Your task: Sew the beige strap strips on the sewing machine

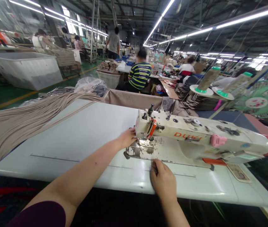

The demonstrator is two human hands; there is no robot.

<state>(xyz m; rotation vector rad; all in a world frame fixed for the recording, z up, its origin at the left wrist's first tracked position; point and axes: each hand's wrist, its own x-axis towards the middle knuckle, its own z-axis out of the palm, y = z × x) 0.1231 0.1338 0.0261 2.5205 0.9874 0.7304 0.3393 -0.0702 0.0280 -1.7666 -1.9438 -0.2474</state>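
The right hand (pixel 164 179), fingers loosely curled, is at the near edge of the glossy pale-grey tabletop (pixel 96 126); any hold is unclear. Ahead and slightly left of it sits the silvery metal presser foot (pixel 145 142), nearer the left hand (pixel 129 137), whose fingertips and grip are hidden. The long cream metal sewing machine (pixel 183 130) stretches rightward from that hand.

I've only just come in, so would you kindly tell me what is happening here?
A person's bare hands are at a white metal sewing machine with orange lettering. The left hand reaches to its needle end, fingertips partly hidden; the right hand is half-curled near the front edge of the smooth, pale tabletop. Whether either holds anything is unclear. Long beige strips lie in a pile at the left.
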